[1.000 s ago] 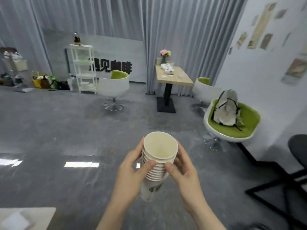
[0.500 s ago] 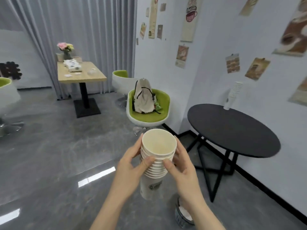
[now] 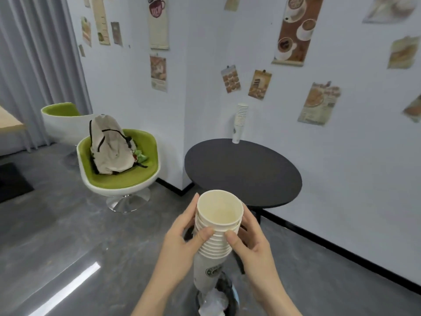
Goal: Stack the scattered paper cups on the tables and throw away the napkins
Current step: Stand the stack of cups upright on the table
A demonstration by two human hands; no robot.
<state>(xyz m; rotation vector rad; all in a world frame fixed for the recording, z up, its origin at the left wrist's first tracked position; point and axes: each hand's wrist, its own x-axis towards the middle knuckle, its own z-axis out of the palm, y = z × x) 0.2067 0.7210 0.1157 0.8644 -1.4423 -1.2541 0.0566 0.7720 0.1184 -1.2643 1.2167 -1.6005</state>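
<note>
**Nested cup stack in hand, second stack on round table**

Item: stack of paper cups, held near centre at chest level over the floor. Thin off-white paper, rolled rims forming a ribbed column; bottom cup shows a round dark logo. Top cup empty, faintly stained.

Grip: left hand and right hand curl round the stack from either side, thumbs pressed on the rims.

Progress, judged: these cups are gathered and nested but not yet set down. A second cup stack stands upright at the far edge of the matte black round table. No napkins visible there.

Below: bin with crumpled pale material, possibly discarded napkins.

Left: glossy green-and-white chair with cloth backpack.
</note>
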